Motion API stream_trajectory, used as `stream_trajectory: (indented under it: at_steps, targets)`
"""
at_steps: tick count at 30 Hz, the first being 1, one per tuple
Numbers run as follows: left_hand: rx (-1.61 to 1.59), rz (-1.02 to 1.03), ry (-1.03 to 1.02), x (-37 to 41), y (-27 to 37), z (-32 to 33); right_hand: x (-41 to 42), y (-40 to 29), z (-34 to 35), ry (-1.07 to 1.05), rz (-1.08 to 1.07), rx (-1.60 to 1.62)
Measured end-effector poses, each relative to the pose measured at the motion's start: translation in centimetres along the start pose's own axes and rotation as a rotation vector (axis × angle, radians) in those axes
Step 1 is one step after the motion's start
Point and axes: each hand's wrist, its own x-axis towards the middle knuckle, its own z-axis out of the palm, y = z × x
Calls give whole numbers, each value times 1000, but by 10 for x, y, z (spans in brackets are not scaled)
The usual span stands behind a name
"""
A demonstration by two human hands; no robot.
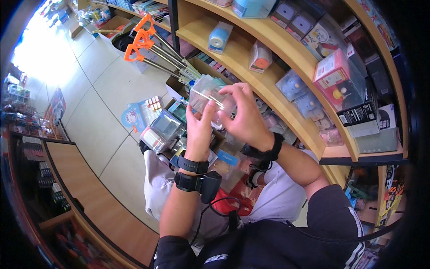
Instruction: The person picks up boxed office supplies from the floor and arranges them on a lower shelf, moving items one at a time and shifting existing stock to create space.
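Observation:
Between my two hands is a clear plastic box (203,95) with pale contents that I cannot make out. My left hand (200,124) grips its lower edge, the thumb resting on the near face. On the right side of the same box, the fingers of my right hand (243,112) are curled, slightly blurred. Below and left of the hands lie clear plastic packages (167,124) in a pile, and a blue-labelled package (226,158) lies below them. Long metal handles with orange D-shaped grips (142,38) lean beyond the box.
Curved wooden shelves (231,55) with boxed goods rise at the right. A low wooden counter (97,198) runs along the left. Tiled floor (97,111) lies between. A blue display card (132,116) stands beside the pile, and a red bag (235,201) lies between my legs.

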Motion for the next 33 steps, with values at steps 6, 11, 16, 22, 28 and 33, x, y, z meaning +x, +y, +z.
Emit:
stream_trajectory:
  at_steps: [6,11,16,22,28,33]
  targets:
    - [-46,-69,152,8,-8,-20,-9,-3,-3,-52,-174,73]
    - [-179,-18,204,13,4,-28,10,107,-25,242,155,-87]
    - [-216,-5,160,14,12,-40,48,190,-41,228,248,-564]
    - [-207,-30,253,15,10,-31,91,217,-46,87,432,-290]
    - [-187,-21,274,10,12,-24,120,219,-17,75,280,-204]
    - [-147,-8,265,8,12,-24,148,208,9,66,254,-208]
